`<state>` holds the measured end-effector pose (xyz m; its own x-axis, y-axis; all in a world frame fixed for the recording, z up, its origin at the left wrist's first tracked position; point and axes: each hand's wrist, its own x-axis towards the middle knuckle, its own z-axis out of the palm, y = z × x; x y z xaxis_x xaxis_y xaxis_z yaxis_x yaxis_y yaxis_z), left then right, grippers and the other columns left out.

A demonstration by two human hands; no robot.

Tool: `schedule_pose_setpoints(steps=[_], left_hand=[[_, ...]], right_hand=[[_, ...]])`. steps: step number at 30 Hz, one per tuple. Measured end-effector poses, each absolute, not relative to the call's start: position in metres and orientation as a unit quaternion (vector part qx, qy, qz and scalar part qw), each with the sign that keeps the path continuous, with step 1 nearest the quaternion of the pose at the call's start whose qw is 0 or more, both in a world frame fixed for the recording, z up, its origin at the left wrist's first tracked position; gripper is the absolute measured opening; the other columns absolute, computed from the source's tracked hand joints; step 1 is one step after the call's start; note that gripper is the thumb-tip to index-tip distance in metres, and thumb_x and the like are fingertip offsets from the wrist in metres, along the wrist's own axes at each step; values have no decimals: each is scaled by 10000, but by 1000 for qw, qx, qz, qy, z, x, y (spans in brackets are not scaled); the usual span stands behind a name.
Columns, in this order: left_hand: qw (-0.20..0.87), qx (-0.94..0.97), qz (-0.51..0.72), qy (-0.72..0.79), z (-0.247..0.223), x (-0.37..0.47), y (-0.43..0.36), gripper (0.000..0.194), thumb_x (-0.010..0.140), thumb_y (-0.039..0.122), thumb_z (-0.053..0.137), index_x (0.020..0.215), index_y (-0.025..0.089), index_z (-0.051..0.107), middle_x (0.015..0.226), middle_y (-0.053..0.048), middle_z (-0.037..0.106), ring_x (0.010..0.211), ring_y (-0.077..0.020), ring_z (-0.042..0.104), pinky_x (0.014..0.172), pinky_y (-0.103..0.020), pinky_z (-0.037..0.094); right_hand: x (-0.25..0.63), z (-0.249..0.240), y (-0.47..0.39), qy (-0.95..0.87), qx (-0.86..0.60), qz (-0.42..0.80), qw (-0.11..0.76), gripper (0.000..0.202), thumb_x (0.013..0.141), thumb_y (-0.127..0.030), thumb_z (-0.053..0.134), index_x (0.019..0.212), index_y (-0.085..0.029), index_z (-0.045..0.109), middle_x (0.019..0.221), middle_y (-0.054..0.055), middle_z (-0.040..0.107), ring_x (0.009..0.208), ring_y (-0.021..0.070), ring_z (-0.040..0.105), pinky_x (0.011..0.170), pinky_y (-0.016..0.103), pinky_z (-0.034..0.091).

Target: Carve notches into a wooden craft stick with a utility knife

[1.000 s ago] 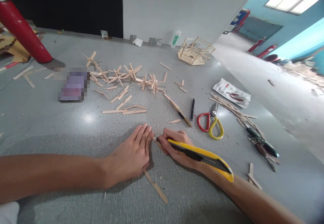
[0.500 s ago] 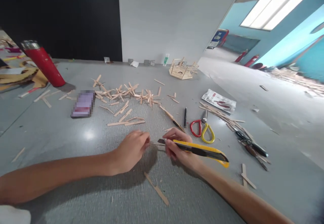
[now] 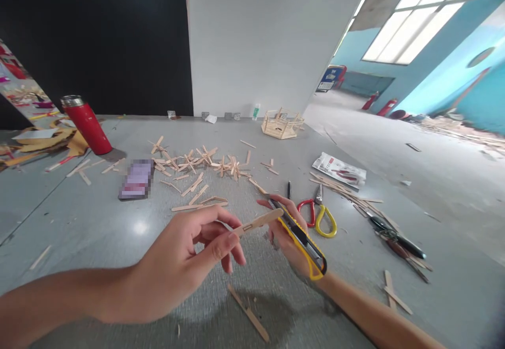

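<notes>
The left hand (image 3: 197, 249) is raised, thumb and index finger pinched together; the right hand (image 3: 286, 228) curls inward, forearm slanting down rightward.

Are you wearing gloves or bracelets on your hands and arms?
No gloves: the left hand and right hand are bare, with no rings showing. The left forearm and right forearm show no sleeve, watch or bracelet.

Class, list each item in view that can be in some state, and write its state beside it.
Craft stick: held in left hand, rectangular mark or cutout visible
Yellow utility knife: held in right hand
Scissors: lying down, handles apart
Red flask: standing
Phone: lying flat, screen unreadable
White packet: lying flat, sealed or open unclear
</notes>
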<state>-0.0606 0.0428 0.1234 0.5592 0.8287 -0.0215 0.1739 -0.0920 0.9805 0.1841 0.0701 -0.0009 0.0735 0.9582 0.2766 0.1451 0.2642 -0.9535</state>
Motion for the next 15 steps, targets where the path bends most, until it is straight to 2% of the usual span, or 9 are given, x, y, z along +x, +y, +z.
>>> schedule_pose_setpoints(steps=[3, 6, 8, 11, 13, 15], left_hand=[[555, 694, 276, 367, 123, -60, 45, 306, 976, 480, 510, 967, 187, 598, 803, -27, 716, 707, -137, 653, 634, -254, 468], [572, 701, 227, 360, 123, -58, 56, 350, 989, 477, 471, 919, 168, 619, 779, -38, 711, 682, -133, 646, 615, -245, 458], [595, 701, 166, 356, 118, -57, 69, 346, 997, 441, 450, 899, 156, 618, 731, -38, 699, 634, -128, 634, 584, -233, 449], [596, 722, 54, 346, 98, -55, 94, 293, 973, 351, 480, 806, 151, 614, 716, -34, 684, 577, -117, 616, 572, -226, 450], [599, 727, -16, 335, 79, -54, 110, 262, 948, 298, 504, 757, 154, 611, 661, -15, 663, 522, -103, 595, 560, -219, 439], [606, 718, -58, 338, 59, -53, 123, 229, 925, 266, 521, 738, 158, 597, 629, -2, 648, 505, -102, 587, 538, -214, 420]], right_hand=[[190, -6, 76, -607, -448, 383, 534, 501, 953, -420, 524, 1397, -266, 351, 1393, 194, 546, 540, 76, 578, 485, 242, 527], [201, -3, 80, -653, -410, 406, 490, 599, 975, -383, 465, 1508, -310, 201, 1518, 222, 402, 675, 131, 661, 537, 281, 558], [209, 5, 80, -692, -395, 417, 437, 639, 986, -334, 423, 1553, -318, 128, 1567, 228, 321, 838, 189, 696, 596, 313, 578], [218, 19, 77, -702, -376, 497, 344, 682, 987, -276, 401, 1576, -363, 69, 1640, 170, 156, 1120, 243, 645, 792, 395, 585], [218, 23, 75, -644, -375, 585, 320, 635, 994, -300, 395, 1565, -391, 133, 1648, 130, 147, 1134, 236, 644, 844, 431, 575], [216, 21, 76, -582, -382, 639, 327, 569, 991, -368, 424, 1536, -354, 261, 1615, 146, 254, 1059, 216, 673, 818, 416, 585]])
